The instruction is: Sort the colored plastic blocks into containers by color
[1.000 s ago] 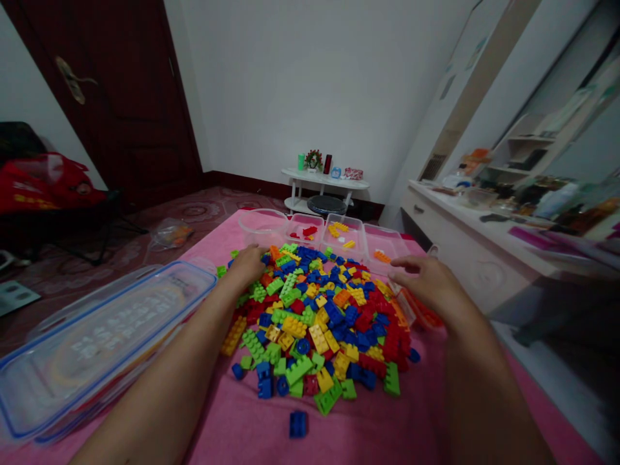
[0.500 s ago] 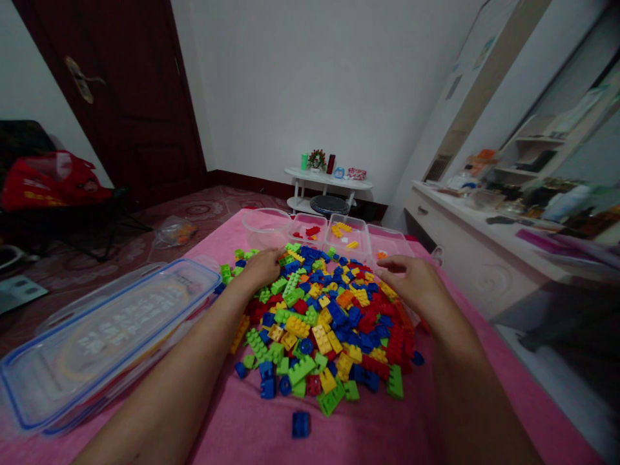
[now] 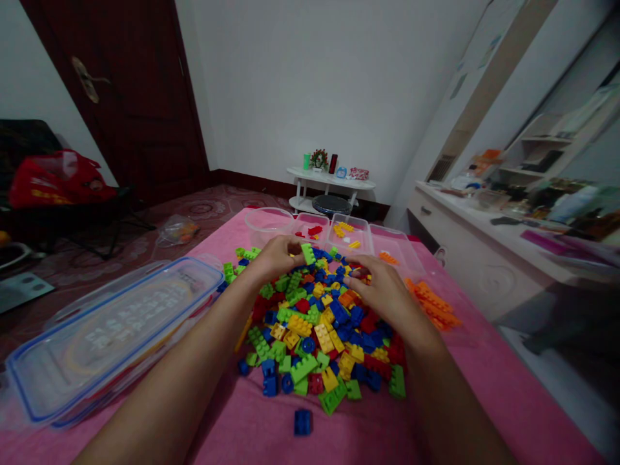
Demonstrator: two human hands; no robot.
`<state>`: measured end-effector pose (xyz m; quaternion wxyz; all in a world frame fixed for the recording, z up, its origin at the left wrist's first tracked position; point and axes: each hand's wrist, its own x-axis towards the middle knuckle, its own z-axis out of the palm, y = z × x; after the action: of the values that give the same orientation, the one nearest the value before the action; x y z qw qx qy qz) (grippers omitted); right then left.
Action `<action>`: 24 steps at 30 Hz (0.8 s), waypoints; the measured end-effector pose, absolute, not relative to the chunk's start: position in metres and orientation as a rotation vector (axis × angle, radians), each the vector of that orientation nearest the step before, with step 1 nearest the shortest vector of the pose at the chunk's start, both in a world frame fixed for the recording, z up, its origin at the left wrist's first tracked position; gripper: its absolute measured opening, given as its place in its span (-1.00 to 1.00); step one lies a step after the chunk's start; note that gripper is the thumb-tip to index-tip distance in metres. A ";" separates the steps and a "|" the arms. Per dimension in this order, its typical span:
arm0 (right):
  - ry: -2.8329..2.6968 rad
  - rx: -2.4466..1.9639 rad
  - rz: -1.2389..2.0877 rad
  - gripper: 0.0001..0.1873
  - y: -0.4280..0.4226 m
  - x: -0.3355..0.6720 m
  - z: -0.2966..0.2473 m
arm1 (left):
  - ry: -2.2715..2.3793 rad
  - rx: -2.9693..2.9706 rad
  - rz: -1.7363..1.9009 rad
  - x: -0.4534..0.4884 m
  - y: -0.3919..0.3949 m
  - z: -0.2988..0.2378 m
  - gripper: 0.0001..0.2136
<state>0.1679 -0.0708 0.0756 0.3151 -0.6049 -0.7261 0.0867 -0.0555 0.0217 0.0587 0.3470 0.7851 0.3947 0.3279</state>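
A large pile of mixed toy building bricks [image 3: 317, 332] in red, yellow, blue, green and orange covers the middle of the pink cloth [image 3: 358, 436]. Over its far left part, my left hand [image 3: 279, 258] pinches a light green toy brick [image 3: 308, 254] between thumb and fingers. My right hand [image 3: 380, 287] hovers low above the far right part of the heap. Its thumb and forefinger are apart, and I see nothing held between them. One dark blue brick [image 3: 303, 422] lies alone near the front.
Behind the pile stand a round clear tub [image 3: 261, 226] and several clear boxes, one with yellow bricks [image 3: 343, 228], one with red bricks [image 3: 315, 230]. Orange bricks [image 3: 433, 303] lie at the right. A blue-rimmed lidded box [image 3: 121, 329] is at the left.
My left hand has risen slightly and moved right, now with a green brick in its fingers. My right hand has moved left over the pile, uncovering the orange bricks.
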 end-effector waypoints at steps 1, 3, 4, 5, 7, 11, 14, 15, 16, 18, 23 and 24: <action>-1.904 -1.543 0.243 -0.52 -0.072 0.162 0.074 | 0.902 1.957 0.834 -0.051 0.017 0.063 -0.76; -1.888 -1.455 0.262 -0.39 -0.073 0.151 0.072 | 0.735 1.845 0.799 -0.042 0.008 0.070 -0.71; -1.886 -1.428 0.278 -0.36 -0.073 0.147 0.071 | 0.673 1.802 0.788 -0.038 0.004 0.072 -0.70; -1.887 -1.417 0.297 -0.36 -0.073 0.145 0.070 | 0.626 1.762 0.778 -0.035 0.000 0.074 -0.68; -1.897 -1.440 0.331 -0.42 -0.073 0.143 0.069 | 0.585 1.695 0.753 -0.030 -0.005 0.076 -0.67; -1.968 -1.498 0.266 -0.71 -0.073 0.144 0.071 | 0.651 1.615 0.726 -0.026 -0.009 0.074 -0.72; -1.972 -1.502 0.272 -0.79 -0.074 0.143 0.073 | 0.696 1.551 0.756 -0.023 -0.012 0.072 -0.73; -1.952 -1.517 0.296 -0.77 -0.074 0.143 0.073 | 0.696 1.526 0.759 -0.021 -0.014 0.072 -0.73; -1.931 -1.529 0.328 -0.75 -0.074 0.143 0.073 | 0.691 1.507 0.752 -0.020 -0.014 0.071 -0.72; -1.881 -1.548 0.391 -0.76 -0.074 0.146 0.073 | 0.707 1.532 0.736 -0.020 -0.014 0.070 -0.72; -1.713 -1.596 0.369 -0.83 -0.068 0.165 0.074 | 1.078 2.061 0.755 -0.033 -0.002 0.067 -0.82; -1.686 -1.600 0.353 -0.81 -0.067 0.168 0.075 | 1.173 2.167 0.722 -0.036 0.000 0.066 -0.82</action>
<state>0.1676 -0.0670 0.0746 0.3851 -0.6282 -0.6617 0.1384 -0.0360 0.0003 0.0657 0.2830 0.8094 0.4383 0.2695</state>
